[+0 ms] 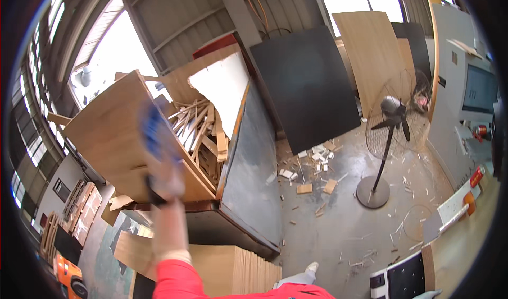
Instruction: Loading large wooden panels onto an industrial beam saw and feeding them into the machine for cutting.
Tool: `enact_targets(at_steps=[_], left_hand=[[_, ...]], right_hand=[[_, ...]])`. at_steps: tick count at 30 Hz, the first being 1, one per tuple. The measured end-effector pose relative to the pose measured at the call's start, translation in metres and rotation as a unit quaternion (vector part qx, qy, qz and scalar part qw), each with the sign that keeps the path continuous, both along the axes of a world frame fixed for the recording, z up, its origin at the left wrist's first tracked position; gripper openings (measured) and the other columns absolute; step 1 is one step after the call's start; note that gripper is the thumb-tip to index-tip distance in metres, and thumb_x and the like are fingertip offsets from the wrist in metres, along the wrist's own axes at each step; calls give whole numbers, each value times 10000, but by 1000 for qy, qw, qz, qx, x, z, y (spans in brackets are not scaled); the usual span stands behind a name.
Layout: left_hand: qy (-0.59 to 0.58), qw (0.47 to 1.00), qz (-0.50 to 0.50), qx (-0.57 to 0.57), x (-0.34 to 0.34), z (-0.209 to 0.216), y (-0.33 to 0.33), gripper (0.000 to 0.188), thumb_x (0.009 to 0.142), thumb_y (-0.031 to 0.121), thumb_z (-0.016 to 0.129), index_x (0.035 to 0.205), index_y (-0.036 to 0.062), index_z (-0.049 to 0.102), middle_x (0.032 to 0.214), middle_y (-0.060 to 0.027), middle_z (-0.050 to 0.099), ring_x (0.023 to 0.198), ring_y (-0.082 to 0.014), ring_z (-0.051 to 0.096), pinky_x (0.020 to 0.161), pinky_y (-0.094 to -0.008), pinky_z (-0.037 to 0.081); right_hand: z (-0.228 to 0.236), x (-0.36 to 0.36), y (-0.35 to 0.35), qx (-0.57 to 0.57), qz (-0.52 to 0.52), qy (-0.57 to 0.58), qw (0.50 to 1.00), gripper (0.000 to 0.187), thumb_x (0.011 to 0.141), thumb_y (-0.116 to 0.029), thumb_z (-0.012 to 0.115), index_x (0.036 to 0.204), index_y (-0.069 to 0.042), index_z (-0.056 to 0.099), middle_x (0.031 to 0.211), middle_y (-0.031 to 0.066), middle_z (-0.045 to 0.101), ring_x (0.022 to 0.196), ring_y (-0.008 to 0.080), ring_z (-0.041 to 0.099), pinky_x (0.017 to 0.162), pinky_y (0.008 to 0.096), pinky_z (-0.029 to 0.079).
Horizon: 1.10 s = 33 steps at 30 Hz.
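Observation:
My left hand (157, 140), in a blue-and-white glove at the end of a red sleeve, is raised and blurred by motion. It lies against the edge of a large tilted plywood sheet (103, 135). The blur hides whether the fingers grip the sheet. The sheet leans on a big dark bin (254, 167) packed with wood offcuts (198, 127) and a torn white board (222, 90). A pale sliver at the bottom right edge (427, 295) may be my right hand; nothing more of it shows.
A stack of plywood boards (233, 270) stands below the bin. A black panel (307, 82) and a plywood sheet (370, 56) lean on the far wall. A pedestal fan (391, 124) stands on the concrete floor among wood scraps (315, 164). A workbench (460, 246) is at right.

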<state>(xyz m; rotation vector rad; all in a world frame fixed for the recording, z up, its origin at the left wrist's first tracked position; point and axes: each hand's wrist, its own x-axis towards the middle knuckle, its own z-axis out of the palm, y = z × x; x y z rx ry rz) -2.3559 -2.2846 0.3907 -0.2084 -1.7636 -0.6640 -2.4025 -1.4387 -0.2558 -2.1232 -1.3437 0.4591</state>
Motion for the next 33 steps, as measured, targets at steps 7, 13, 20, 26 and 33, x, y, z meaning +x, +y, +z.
enact_targets(at_steps=[7,13,20,26,33], left_hand=[[-479,736,-272,394,-18,-430,176,370,959,108,670,1306,-6,606,1269,-91,678,1155,-145,623,1000,-294,493],[-592,573,-428,372,-51,-497,301,412,974,71,651,1365,-29,564,1305,-114,656,1207,-178,606,1062,-313,467],[-576,533,-544,298,-164,-507,351,429,997,55,599,1409,-31,517,1377,-116,601,1254,-200,568,1088,-326,435],[-561,484,-623,249,-203,-511,500,530,1018,140,589,1484,-31,404,1465,-142,501,1355,-224,469,1148,-345,362],[-581,533,-502,355,-208,-531,618,616,1037,422,540,1473,-7,466,1477,-119,511,1308,-216,492,1138,-374,333]], right_hand=[[113,11,-64,-97,66,109,987,1446,679,-959,502,1430,251,253,1470,479,299,1410,539,349,1174,559,319],[144,39,-96,-55,79,132,987,1249,738,-911,531,1341,177,420,1403,414,447,1306,492,483,1101,537,403],[130,106,-117,-119,235,450,853,629,915,-509,701,1386,-130,529,1330,30,592,1176,222,528,955,427,453],[118,290,-125,-44,58,499,864,446,941,-387,691,1295,-134,590,1235,44,614,1121,213,558,934,401,476],[89,488,-142,13,-106,582,806,456,945,-432,660,1299,-163,559,1174,36,605,1020,206,561,916,421,468]])
